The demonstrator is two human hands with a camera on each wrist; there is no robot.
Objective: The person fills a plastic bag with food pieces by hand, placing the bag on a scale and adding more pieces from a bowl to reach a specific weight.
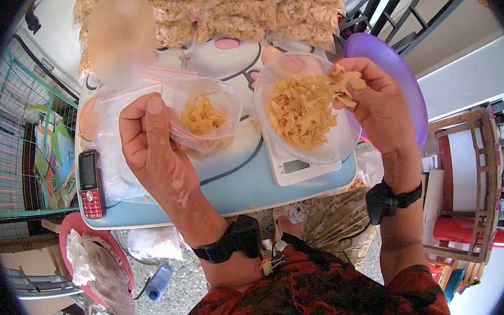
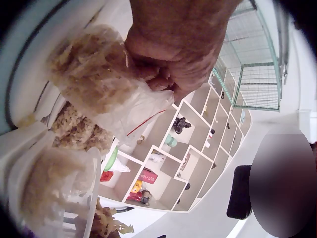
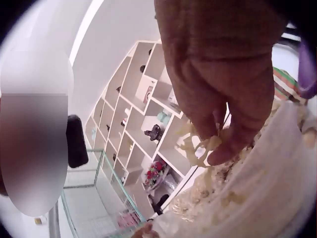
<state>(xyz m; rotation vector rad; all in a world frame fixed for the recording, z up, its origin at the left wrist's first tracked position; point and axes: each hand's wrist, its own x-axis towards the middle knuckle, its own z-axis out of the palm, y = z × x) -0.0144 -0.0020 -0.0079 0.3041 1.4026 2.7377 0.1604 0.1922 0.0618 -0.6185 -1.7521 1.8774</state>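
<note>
My left hand [image 1: 158, 135] grips the edge of a clear zip bag [image 1: 233, 100], its mouth held wide. Pale yellow dried flakes [image 1: 203, 117] lie inside that bag. In my right hand [image 1: 380, 102] a small bunch of dried flakes [image 1: 345, 85] is pinched between thumb and fingers, right at the rim of a clear plastic tub [image 1: 261, 90]. More flakes [image 1: 303, 111] fill the tub's bottom. Beneath the tub is a white kitchen scale [image 1: 317, 170] with a small display. The left wrist view shows the bag's red zip strip [image 2: 143, 124] hanging under the hand.
Packed bags of dried flakes [image 1: 237, 8] are stacked along the table's far side. A red mobile phone [image 1: 91, 183] lies at the left edge of the blue table [image 1: 225, 197]. Behind the tub stands a purple stool [image 1: 415, 81]. A green wire cage [image 1: 29, 134] is at left.
</note>
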